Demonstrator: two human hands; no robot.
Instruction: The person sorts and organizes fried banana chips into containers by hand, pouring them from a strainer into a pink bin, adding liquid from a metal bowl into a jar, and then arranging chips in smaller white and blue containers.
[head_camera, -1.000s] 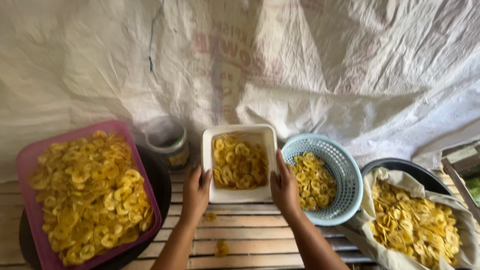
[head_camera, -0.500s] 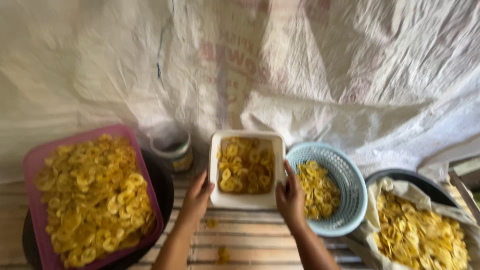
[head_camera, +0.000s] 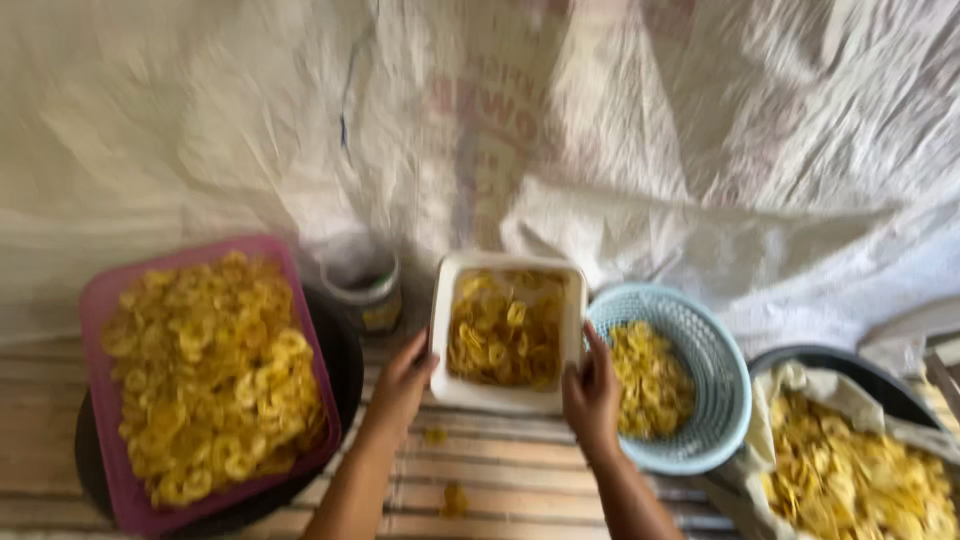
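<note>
A white rectangular tub full of yellow fried chips sits on the slatted wooden surface at the centre. My left hand grips its left wall near the front corner. My right hand grips its right wall, pressed against the light blue basket beside it. The picture is blurred by motion.
A pink tray heaped with chips rests on a dark round pan at the left. A small jar stands behind the tub. At the right, a dark bowl lined with paper holds more chips. White sacking hangs behind. Loose chips lie on the slats.
The view has shifted, so everything now sits further right and lower in the frame. Both hands remain on the white tub's sides, which stays beside the blue basket.
</note>
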